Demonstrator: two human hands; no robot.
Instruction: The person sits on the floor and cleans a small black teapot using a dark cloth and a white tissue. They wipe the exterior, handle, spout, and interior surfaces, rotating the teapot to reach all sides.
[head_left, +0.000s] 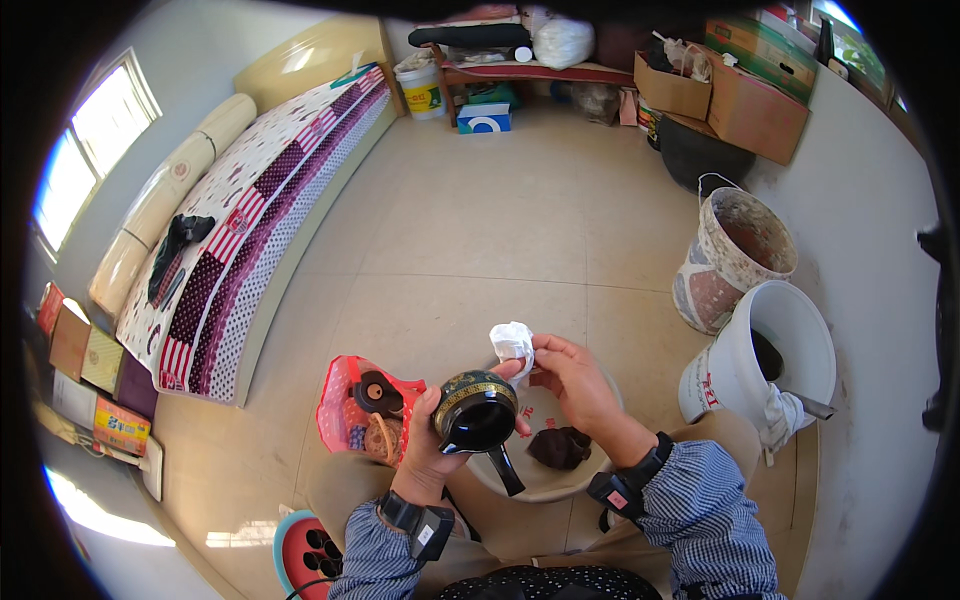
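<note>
My left hand (429, 444) holds a glossy black ceramic teapot (478, 411) with a gold patterned band, a pouring lip and a straight side handle. It is tilted so that its dark open mouth faces me. In my right hand (581, 386) is a crumpled white tissue or thin cloth (513, 342), pinched beside the pot's far side. Below both hands a pale basin (517, 491) with red writing stands on the floor. A dark brown crumpled item, perhaps a cloth (559, 448), lies inside it. Left of the pot, a red dotted bag (336, 405) contains a dark round vessel (377, 394) and a woven-looking item (382, 440).
Several small black cups (322, 551) sit on a red, blue-rimmed tray (289, 566) at lower left. Two buckets, one white (814, 330) and one stained (712, 262), stand at right. A bed (255, 225) lines the left; cardboard boxes (757, 112) are stacked far right.
</note>
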